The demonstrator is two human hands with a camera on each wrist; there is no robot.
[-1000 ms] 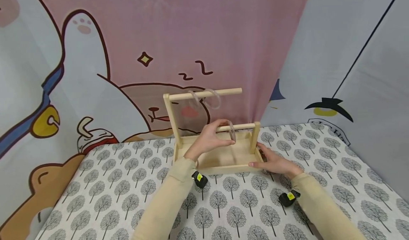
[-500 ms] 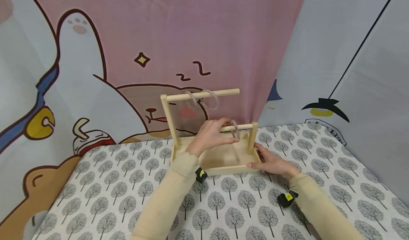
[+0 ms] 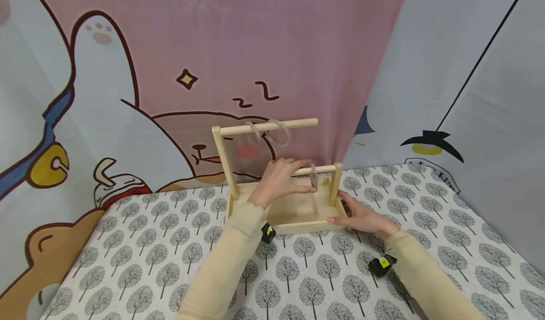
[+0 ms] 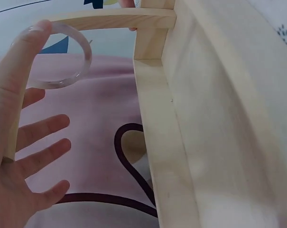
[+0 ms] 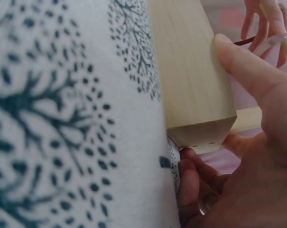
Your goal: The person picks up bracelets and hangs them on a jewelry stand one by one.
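A pale wooden jewelry rack (image 3: 298, 227) has a tray base, an upper bar (image 3: 300, 123) from its left post and a lower bar (image 3: 326, 169) from its right post. My left hand (image 3: 278, 182) pinches a translucent bangle (image 4: 86, 54) between thumb and fingers. The lower bar runs through this bangle. In the left wrist view the thumb lies on the ring and the other fingers spread below. My right hand (image 3: 362, 216) grips the tray's right end, thumb (image 5: 243, 61) on the front wall and fingers round the side. Two more bangles (image 3: 287, 137) hang on the upper bar.
The rack stands on a table covered by a tree-print cloth (image 3: 170, 258). Close behind it hangs a cartoon curtain (image 3: 323, 64), pink in the middle. A pale grey curtain (image 3: 489, 97) hangs to the right.
The left hand and its bangle have shifted slightly right along the lower bar, towards the right post. The right hand keeps its grip on the tray end. The head view has drifted slightly.
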